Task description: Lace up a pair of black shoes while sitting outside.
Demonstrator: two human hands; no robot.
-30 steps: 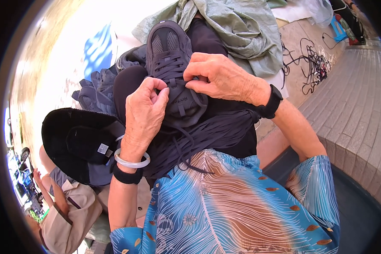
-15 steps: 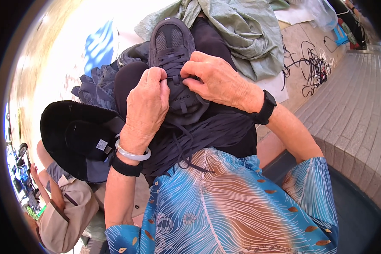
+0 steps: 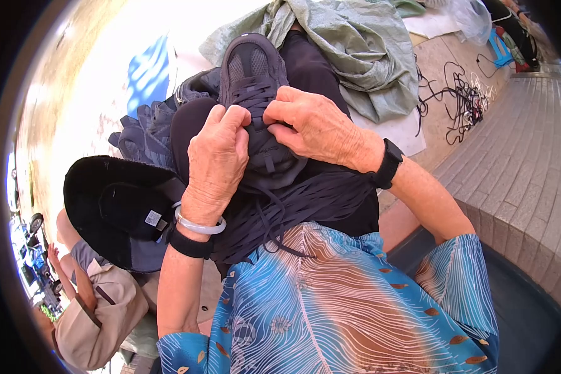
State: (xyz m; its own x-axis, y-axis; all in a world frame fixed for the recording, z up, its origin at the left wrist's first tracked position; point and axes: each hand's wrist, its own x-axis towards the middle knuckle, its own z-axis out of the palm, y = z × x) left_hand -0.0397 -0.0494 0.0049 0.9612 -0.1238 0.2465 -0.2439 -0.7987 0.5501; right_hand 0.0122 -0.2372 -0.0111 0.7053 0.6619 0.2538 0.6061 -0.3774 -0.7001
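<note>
A dark grey sneaker [image 3: 248, 59] lies on my lap, toe pointing away from me, with flat dark laces [image 3: 250, 93] crossing its upper part. My left hand [image 3: 217, 163] is closed in a pinch at the left row of eyelets. Opposite it, my right hand [image 3: 315, 128] pinches at the right row. Both seem to grip the shoelace, though its ends are mostly hidden by my fingers. Below the heel, a bundle of loose dark laces [image 3: 330, 202] spreads over my lap, some strands hanging onto my shirt.
More dark shoes [image 3: 144, 140] are heaped to the left of my knee. A black cap-like item [image 3: 109, 187] lies nearer. Beyond my right leg is a grey-green sheet [image 3: 368, 62], then tangled cables [image 3: 458, 103] by a curved slatted bench [image 3: 511, 168]. Another person [image 3: 100, 311] sits at lower left.
The shoe and both hands appear slightly lower in the picture. My fingers stay pinched at the eyelets, my right hand a little nearer the left one.
</note>
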